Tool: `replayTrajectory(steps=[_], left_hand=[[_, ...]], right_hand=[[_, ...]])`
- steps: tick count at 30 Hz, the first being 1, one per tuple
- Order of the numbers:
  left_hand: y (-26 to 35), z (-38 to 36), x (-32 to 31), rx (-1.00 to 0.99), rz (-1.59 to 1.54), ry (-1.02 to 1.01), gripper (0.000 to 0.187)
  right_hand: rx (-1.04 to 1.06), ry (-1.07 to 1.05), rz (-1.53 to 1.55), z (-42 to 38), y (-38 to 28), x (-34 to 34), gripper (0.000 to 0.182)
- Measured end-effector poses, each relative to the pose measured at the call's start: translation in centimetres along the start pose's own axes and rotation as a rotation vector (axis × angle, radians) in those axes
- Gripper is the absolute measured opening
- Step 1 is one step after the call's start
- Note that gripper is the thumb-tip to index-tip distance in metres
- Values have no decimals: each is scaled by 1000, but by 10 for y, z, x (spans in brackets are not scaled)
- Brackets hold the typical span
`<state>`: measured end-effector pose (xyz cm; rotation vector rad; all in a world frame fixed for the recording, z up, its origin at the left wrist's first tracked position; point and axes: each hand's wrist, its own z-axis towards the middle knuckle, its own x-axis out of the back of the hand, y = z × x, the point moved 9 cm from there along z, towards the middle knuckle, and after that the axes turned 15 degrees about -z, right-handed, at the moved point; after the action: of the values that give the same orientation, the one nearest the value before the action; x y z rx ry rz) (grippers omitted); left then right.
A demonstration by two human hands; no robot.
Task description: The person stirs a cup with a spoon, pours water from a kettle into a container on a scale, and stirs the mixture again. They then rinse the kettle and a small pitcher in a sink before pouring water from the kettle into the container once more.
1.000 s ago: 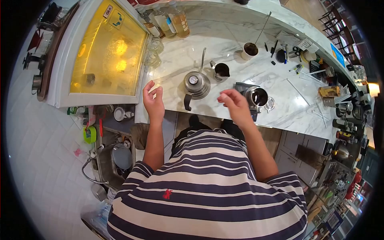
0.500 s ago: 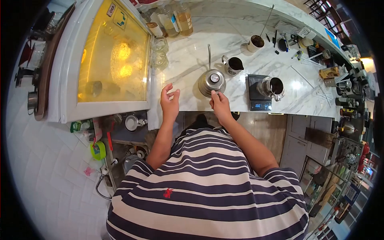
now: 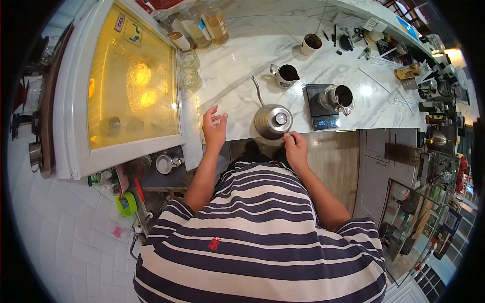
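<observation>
A steel gooseneck kettle [image 3: 273, 121] is at the counter's front edge, its spout pointing up and to the left. My right hand [image 3: 296, 147] is closed on its handle at the near side. To the left of the kettle my left hand [image 3: 214, 129] hangs with its fingers apart and nothing in them. Behind the kettle stands a small pitcher [image 3: 287, 76] with dark contents. Right of it, a glass vessel [image 3: 331, 99] with dark contents rests on a black digital scale [image 3: 314, 103] with a lit display.
A yellow-lit glass-door cabinet [image 3: 134, 81] stands at the left. Bottles [image 3: 216, 25] and stacked glasses [image 3: 190, 78] are beside it. A cup [image 3: 310, 45] is at the back, with pens and white sticks to its right. The marble counter [image 3: 237, 65] ends just before me.
The kettle has moved toward me and slightly right in my right hand, and its spout has swung further left. My left hand has stayed about where it was. The view has turned slightly.
</observation>
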<state>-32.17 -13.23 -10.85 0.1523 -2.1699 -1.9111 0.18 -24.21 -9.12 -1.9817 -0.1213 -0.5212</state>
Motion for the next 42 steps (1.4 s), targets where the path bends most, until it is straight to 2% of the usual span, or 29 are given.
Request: replayTrajectory(steps=[3,6,11,14,21,29,31,42], left_hand=[[-4,-3,-9,-18,51,-30,49],[-1,-6,-29,-32,95,-76,53],[16,-17,-70,-79,212,-157,58],[16,-20,-93,-312,336,-131,65],[18,-40,-153,-373,584,5,76],[11,-46,-186,-415,807,118,57],[10,-46,-187,-414,826,122,55],[8,-49,-186,-434,822,150,52]], right_hand=[[26,90,81,-24,1,32,24],[-33,133,20,-56,0,70,23],[-9,334,-61,-104,-18,151,16],[46,489,-142,-128,-17,204,12],[42,703,-149,-158,-35,304,8],[149,734,-371,-134,-63,376,5],[142,675,-367,-123,-62,386,4],[203,577,-330,-71,-47,400,5]])
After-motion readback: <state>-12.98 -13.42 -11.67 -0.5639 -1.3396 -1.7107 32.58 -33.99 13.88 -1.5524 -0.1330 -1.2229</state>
